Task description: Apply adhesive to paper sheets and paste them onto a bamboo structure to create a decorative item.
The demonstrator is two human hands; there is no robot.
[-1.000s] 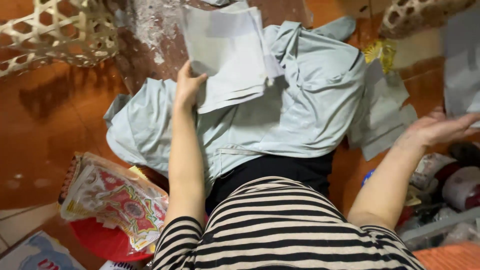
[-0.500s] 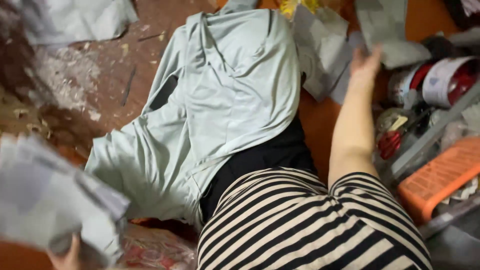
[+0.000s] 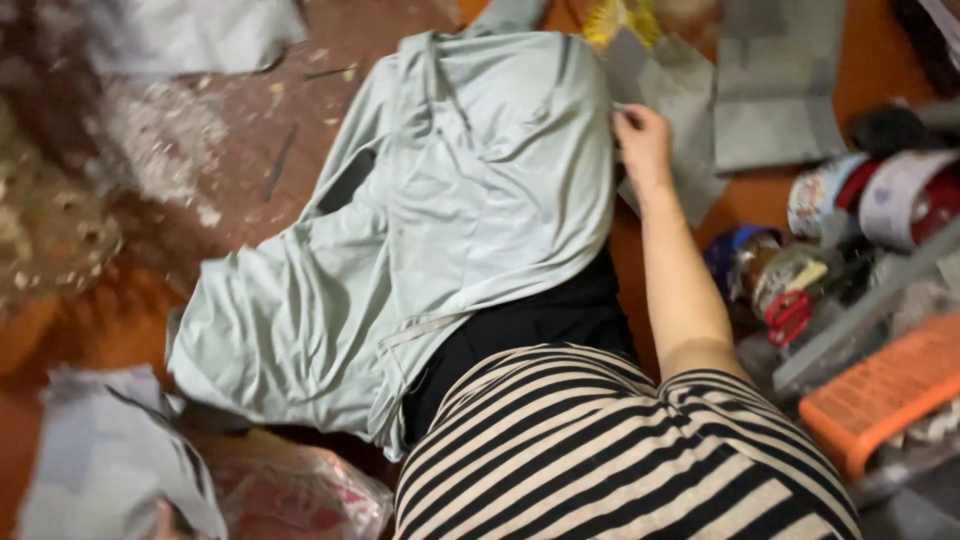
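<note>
A pale blue-grey garment (image 3: 470, 210) lies spread over my lap and the orange-brown floor. My right hand (image 3: 642, 148) rests at its right edge, with the fingers pinched on the corner of a grey fabric piece (image 3: 668, 95) lying beside the garment. At the bottom left a stack of grey fabric pieces (image 3: 100, 470) sits low in view. Only a sliver of my left hand (image 3: 162, 518) shows under the stack, and it appears to hold it. My striped top and black waistband fill the lower middle.
More grey cut pieces (image 3: 775, 85) lie at the top right. On the right are tape rolls (image 3: 880, 195), red-handled scissors (image 3: 790, 315) and an orange plastic basket (image 3: 880, 385). A printed plastic bag (image 3: 300, 495) lies at the bottom left. Dusty scraps (image 3: 160, 140) cover the floor at upper left.
My view swung down and to the right. My left hand carried the grey stack from the garment to the lower left. My right hand drew in from the far pieces to the garment's edge.
</note>
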